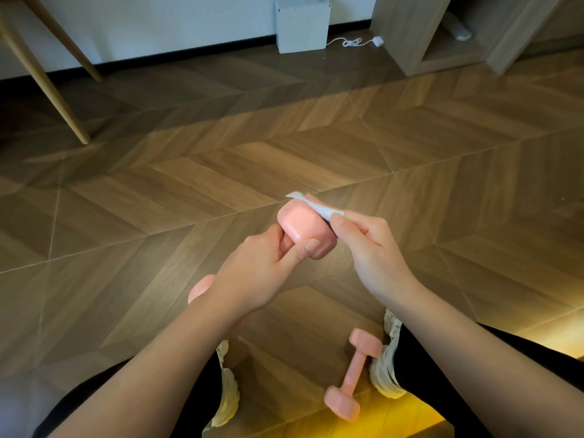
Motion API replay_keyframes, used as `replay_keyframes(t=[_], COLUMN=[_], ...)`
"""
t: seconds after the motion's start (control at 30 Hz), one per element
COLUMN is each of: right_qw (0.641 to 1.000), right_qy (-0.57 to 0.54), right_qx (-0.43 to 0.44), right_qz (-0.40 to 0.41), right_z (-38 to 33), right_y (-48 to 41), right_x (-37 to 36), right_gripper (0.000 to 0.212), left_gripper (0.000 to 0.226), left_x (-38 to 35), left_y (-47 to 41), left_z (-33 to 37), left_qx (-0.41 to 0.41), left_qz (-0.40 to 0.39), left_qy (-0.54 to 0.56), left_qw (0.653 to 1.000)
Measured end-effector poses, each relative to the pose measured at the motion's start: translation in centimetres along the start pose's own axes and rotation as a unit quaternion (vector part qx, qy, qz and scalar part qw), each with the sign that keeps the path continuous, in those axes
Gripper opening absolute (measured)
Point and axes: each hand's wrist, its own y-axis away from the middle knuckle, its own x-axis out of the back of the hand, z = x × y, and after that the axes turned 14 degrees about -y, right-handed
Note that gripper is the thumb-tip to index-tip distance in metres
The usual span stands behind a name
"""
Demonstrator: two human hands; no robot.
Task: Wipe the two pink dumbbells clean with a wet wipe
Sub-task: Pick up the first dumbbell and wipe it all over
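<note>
My left hand point(259, 273) grips the handle of a pink dumbbell point(303, 230), thumb along its upper head; the lower head pokes out behind my wrist. My right hand point(369, 248) pinches a white wet wipe point(319, 207) and presses it against the far right side of that upper head. The second pink dumbbell point(355, 373) lies on the wooden floor between my feet, close to my right shoe.
My two pale shoes point(390, 358) stand on the herringbone wood floor point(189, 172). Wooden chair legs point(60, 102) rise at the far left. A white box point(301, 25) with a cable sits by the wall, and a wooden shelf unit point(442, 33) stands far right.
</note>
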Motion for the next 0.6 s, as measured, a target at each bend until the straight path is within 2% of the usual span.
replay_keyframes(t=[0.13, 0.27, 0.43, 0.5, 0.6], right_qw=[1.0, 1.0, 1.0, 1.0, 1.0], right_qy=[0.002, 0.007, -0.002, -0.007, 0.016], right_qx=[0.013, -0.006, 0.023, 0.014, 0.008], right_qz=[0.014, 0.003, 0.015, 0.007, -0.02], right_z=[-0.3, -0.6, -0.7, -1.0, -0.8], right_y=[1.1, -0.1, 1.1, 0.8, -0.1], right_x=[0.4, 0.0, 0.4, 0.3, 0.1], right_gripper=[0.036, 0.033, 0.038, 0.048, 0.033], left_gripper=[0.074, 0.072, 0.076, 0.078, 0.078], left_x=[0.2, 0.0, 0.0, 0.0, -0.2], left_y=[0.0, 0.1, -0.2, -0.1, 0.0], left_z=[-0.1, 0.0, 0.0, 0.0, 0.1], left_qx=[0.016, -0.002, 0.022, 0.026, 0.028], left_qz=[0.002, 0.013, 0.015, 0.015, 0.013], left_qy=[0.016, -0.003, 0.05, 0.048, 0.053], left_qw=[1.0, 1.0, 0.998, 0.998, 0.998])
